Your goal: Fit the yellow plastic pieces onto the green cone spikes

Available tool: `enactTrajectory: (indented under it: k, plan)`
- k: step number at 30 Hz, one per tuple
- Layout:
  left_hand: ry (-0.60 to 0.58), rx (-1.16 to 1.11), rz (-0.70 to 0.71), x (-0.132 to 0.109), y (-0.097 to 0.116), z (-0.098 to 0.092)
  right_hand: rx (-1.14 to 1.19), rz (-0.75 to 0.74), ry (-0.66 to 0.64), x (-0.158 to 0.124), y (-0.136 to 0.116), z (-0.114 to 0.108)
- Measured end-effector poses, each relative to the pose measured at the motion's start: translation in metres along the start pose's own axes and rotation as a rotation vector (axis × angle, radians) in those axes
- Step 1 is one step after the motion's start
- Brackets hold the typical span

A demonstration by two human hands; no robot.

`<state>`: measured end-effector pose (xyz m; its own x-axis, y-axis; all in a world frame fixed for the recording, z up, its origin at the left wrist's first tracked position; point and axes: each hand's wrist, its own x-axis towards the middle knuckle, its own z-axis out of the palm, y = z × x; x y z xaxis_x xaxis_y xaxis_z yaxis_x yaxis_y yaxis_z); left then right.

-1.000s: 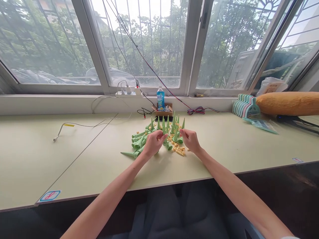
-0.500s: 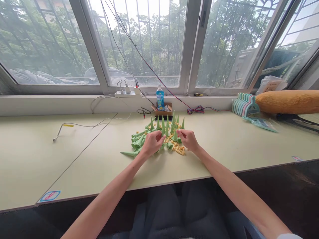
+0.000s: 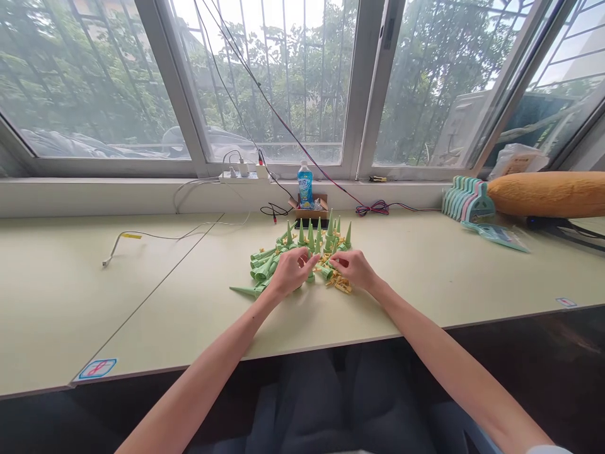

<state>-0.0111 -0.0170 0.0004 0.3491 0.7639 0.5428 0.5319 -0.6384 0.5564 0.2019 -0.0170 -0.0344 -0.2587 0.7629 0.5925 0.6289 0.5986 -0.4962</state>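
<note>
A cluster of pale green plastic cones (image 3: 266, 268) and small yellow plastic pieces (image 3: 340, 284) covers the middle of the table. My left hand (image 3: 290, 271) is on the near side of the cluster, its fingers curled and its thumb across an upright green cone (image 3: 311, 277); part of that cone is hidden behind the thumb. From the right, my right hand (image 3: 353, 268) pinches at the narrow end of a tilted green cone (image 3: 326, 272), whose wide end faces me. More cones stand upright behind both hands, with yellow pieces among them.
Behind the cluster, a blue-labelled bottle (image 3: 305, 186) stands in a small cardboard box (image 3: 311, 213). A bundled cable (image 3: 373, 208) lies near the sill. At the right are pastel plastic hangers (image 3: 467, 198) and a long orange cushion (image 3: 548, 192). A thin white cable (image 3: 155, 237) runs across the left side.
My right hand has moved slightly left and its fingertips have come down to the tilted cone. My left thumb has stretched further right. The camera view has shifted slightly.
</note>
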Motion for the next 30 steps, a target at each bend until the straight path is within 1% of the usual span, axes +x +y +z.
enactTrajectory:
  k: [3,8,12,17,22,24,30]
  plan:
    - [0.037,-0.028,-0.003,0.001,0.004,-0.002,-0.045,-0.002,-0.032,-0.001,0.001,0.002]
    - [0.075,-0.069,-0.012,0.001,0.009,-0.004,-0.098,-0.005,-0.035,-0.002,-0.003,0.003]
    - [0.119,-0.08,-0.011,0.002,0.01,-0.005,-0.034,-0.015,-0.039,-0.002,-0.01,-0.001]
    - [0.147,-0.099,-0.028,0.002,0.01,-0.005,0.058,-0.053,-0.108,-0.004,-0.016,-0.011]
    - [0.165,-0.103,-0.029,0.002,0.01,-0.005,0.082,-0.043,-0.266,-0.004,-0.012,-0.016]
    - [0.166,-0.1,-0.027,0.002,0.01,-0.005,0.075,-0.035,-0.308,-0.004,-0.011,-0.017]
    - [0.151,-0.091,-0.041,0.002,0.01,-0.004,0.058,-0.028,-0.346,-0.004,-0.011,-0.017]
